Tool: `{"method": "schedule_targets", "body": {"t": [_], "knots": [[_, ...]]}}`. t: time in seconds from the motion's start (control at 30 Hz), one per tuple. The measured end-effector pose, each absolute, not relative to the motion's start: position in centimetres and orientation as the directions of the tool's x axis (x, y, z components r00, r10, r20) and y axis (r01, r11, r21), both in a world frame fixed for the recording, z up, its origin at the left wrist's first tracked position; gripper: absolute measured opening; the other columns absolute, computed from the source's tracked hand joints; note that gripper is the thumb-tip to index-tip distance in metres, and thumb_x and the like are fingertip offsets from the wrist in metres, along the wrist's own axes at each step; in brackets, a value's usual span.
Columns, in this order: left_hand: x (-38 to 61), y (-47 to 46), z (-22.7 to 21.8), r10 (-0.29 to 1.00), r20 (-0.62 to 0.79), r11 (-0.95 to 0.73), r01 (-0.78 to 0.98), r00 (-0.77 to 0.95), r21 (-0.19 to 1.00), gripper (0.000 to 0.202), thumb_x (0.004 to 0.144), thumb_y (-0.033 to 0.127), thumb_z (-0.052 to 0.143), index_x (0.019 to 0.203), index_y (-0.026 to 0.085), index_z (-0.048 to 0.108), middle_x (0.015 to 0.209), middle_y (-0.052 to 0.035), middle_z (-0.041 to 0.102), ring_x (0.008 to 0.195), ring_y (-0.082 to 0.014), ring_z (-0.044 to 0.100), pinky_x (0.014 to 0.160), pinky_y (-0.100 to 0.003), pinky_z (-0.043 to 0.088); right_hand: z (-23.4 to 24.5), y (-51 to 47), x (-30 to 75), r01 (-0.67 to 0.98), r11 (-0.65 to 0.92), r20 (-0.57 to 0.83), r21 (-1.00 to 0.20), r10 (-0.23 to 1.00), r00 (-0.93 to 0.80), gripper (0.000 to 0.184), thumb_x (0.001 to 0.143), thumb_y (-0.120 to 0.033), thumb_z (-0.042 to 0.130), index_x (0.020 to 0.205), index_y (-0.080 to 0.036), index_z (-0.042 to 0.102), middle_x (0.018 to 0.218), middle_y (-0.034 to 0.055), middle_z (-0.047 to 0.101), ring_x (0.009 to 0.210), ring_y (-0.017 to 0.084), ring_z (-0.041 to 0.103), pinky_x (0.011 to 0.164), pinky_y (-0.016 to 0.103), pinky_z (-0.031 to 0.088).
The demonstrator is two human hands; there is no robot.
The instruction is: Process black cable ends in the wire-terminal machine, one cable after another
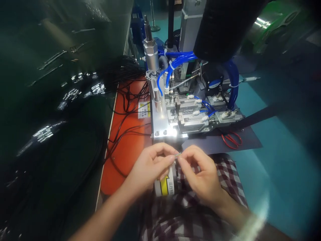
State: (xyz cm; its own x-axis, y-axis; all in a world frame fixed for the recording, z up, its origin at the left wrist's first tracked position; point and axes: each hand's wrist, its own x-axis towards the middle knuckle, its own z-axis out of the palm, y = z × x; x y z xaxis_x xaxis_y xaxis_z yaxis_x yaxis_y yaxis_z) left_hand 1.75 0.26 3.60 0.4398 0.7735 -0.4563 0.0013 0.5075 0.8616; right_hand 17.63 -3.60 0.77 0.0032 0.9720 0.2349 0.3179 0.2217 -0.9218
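Note:
In the head view both hands meet fingertip to fingertip in front of the machine, above the checked cloth over my lap. A thin, short wire end (178, 154), pale and yellowish, shows between them. My left hand (150, 164) pinches it from one side with thumb and forefinger. From the other side, the thumb and forefinger of my right hand (200, 169) are closed on its tip. A metal machine (164, 122) with a bright silver plate stands just beyond the fingers. Below my left hand is a white label (170, 182) with a yellow arrow.
An orange surface (120, 175) on the left carries loose black cables (125, 130). Bundles of cables with shiny metal ends (45, 134) lie farther left on a dark surface. Blue air hoses (180, 60) loop over the machine. Red-handled scissors or pliers (232, 140) lie at right.

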Motion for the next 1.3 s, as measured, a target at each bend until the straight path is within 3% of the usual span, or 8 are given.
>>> {"method": "schedule_targets", "body": {"t": [0.1, 0.23, 0.37, 0.5, 0.57, 0.8, 0.97, 1.3], "knots": [[-0.3, -0.4, 3.1, 0.709, -0.517, 0.592, -0.005, 0.480, 0.806, 0.016, 0.083, 0.033, 0.064, 0.088, 0.018, 0.060, 0.041, 0.0094, 0.040, 0.036, -0.0038, 0.029, 0.038, -0.014, 0.026, 0.9, -3.8, 16.6, 0.315, 0.248, 0.238, -0.916, 0.969, -0.069, 0.014, 0.085, -0.010, 0.056, 0.074, -0.018, 0.054, 0.068, -0.0021, 0.050, 0.058, 0.011, 0.046, 0.054, 0.024, 0.037], [-1.6, -1.1, 3.1, 0.735, -0.552, 0.606, -0.015, 0.392, 0.796, 0.018, 0.080, 0.033, 0.068, 0.086, 0.017, 0.061, 0.044, 0.0093, 0.041, 0.039, -0.0034, 0.030, 0.042, -0.015, 0.034, 1.0, -3.9, 15.3, 0.316, 0.217, 0.198, -0.924, 0.976, -0.089, 0.013, 0.085, -0.012, 0.057, 0.073, -0.017, 0.056, 0.067, -0.0020, 0.051, 0.056, 0.010, 0.046, 0.054, 0.024, 0.038], [-0.7, -1.9, 3.4, 0.797, -0.542, 0.571, -0.043, 0.267, 0.819, 0.020, 0.081, 0.035, 0.067, 0.087, 0.017, 0.061, 0.044, 0.0090, 0.040, 0.042, -0.0045, 0.031, 0.042, -0.015, 0.030, 1.6, -3.7, 14.8, 0.213, 0.025, 0.023, -0.977, 1.000, -0.012, 0.015, 0.086, -0.020, 0.058, 0.071, -0.017, 0.056, 0.066, -0.0024, 0.052, 0.056, 0.009, 0.045, 0.053, 0.022, 0.039], [1.0, -2.4, 3.5, 0.854, -0.471, 0.507, -0.147, 0.221, 0.849, 0.019, 0.083, 0.034, 0.065, 0.088, 0.016, 0.060, 0.046, 0.0080, 0.042, 0.045, -0.0047, 0.033, 0.045, -0.015, 0.027, 2.3, -3.8, 14.5, -0.007, -0.202, -0.202, -0.979, 0.979, -0.014, 0.020, 0.087, -0.028, 0.056, 0.070, -0.019, 0.051, 0.052, -0.0079, 0.041, 0.043, 0.007, 0.035, 0.040, 0.020, 0.031], [1.6, -2.3, 3.5, 0.858, -0.471, 0.504, -0.162, 0.203, 0.848, 0.017, 0.083, 0.032, 0.064, 0.086, 0.016, 0.059, 0.047, 0.0081, 0.041, 0.046, -0.0047, 0.033, 0.047, -0.016, 0.028, 2.1, -4.0, 14.5, -0.011, -0.205, -0.205, -0.979, 0.979, 0.004, 0.020, 0.087, -0.028, 0.056, 0.070, -0.019, 0.051, 0.051, -0.0083, 0.040, 0.042, 0.007, 0.034, 0.039, 0.020, 0.030], [1.6, -1.8, 3.3, 0.807, -0.548, 0.575, -0.085, 0.220, 0.814, 0.019, 0.081, 0.032, 0.066, 0.079, 0.015, 0.058, 0.045, 0.0090, 0.040, 0.041, -0.0037, 0.030, 0.043, -0.017, 0.023, 0.9, -4.1, 15.8, 0.213, -0.091, -0.091, -0.973, 0.996, 0.006, 0.016, 0.085, -0.023, 0.057, 0.070, -0.018, 0.057, 0.064, -0.0024, 0.051, 0.055, 0.010, 0.045, 0.051, 0.023, 0.037], [1.5, -1.8, 3.4, 0.797, -0.560, 0.584, -0.050, 0.225, 0.810, 0.020, 0.083, 0.033, 0.064, 0.077, 0.016, 0.057, 0.044, 0.0095, 0.039, 0.038, -0.0028, 0.029, 0.042, -0.017, 0.021, 1.5, -3.2, 16.8, 0.100, -0.185, -0.192, -0.978, 0.979, -0.064, 0.014, 0.085, -0.029, 0.057, 0.081, -0.016, 0.061, 0.062, -0.0032, 0.049, 0.051, 0.010, 0.041, 0.046, 0.023, 0.034], [1.3, -2.0, 2.9, 0.808, -0.525, 0.561, -0.076, 0.268, 0.824, 0.012, 0.088, 0.029, 0.055, 0.087, 0.018, 0.052, 0.059, 0.0049, 0.056, 0.038, -0.0022, 0.034, 0.043, -0.017, 0.025, 1.9, -2.7, 16.1, -0.043, -0.345, -0.339, -0.938, 0.935, -0.103, 0.020, 0.078, -0.034, 0.061, 0.071, -0.016, 0.056, 0.051, -0.0069, 0.039, 0.047, 0.008, 0.032, 0.044, 0.021, 0.027]]}}
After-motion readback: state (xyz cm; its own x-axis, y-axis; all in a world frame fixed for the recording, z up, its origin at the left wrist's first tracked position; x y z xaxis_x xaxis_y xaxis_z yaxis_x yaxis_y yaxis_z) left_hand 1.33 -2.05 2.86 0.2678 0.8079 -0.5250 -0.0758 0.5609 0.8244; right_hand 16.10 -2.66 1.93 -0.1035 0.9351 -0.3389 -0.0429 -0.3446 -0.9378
